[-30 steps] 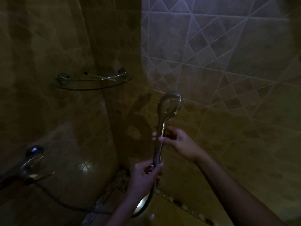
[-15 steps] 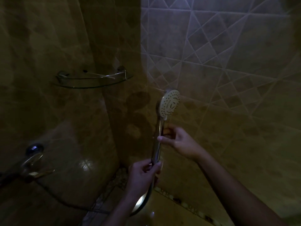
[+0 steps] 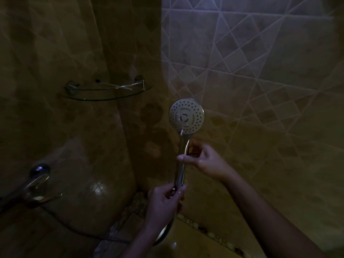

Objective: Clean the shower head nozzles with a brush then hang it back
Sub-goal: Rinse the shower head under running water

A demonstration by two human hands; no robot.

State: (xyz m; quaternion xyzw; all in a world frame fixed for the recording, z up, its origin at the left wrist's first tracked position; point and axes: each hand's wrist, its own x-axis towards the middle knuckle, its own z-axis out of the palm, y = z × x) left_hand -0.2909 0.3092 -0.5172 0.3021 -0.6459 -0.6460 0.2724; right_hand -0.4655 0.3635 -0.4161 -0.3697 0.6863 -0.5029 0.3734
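Note:
A chrome shower head stands upright in front of the tiled corner, its round nozzle face turned toward me. My left hand grips the bottom of its handle, where the hose curves down. My right hand pinches the handle's middle, thumb across the front and fingers behind it. No brush is in sight.
A glass corner shelf hangs on the wall up left. A chrome tap sticks out at the lower left, with the hose trailing from it along the floor. Patterned tile wall fills the right side. The light is very dim.
The shower head has turned round its handle: a second ago its chrome back showed, now the nozzle face points at me. Both hands have stayed on the handle.

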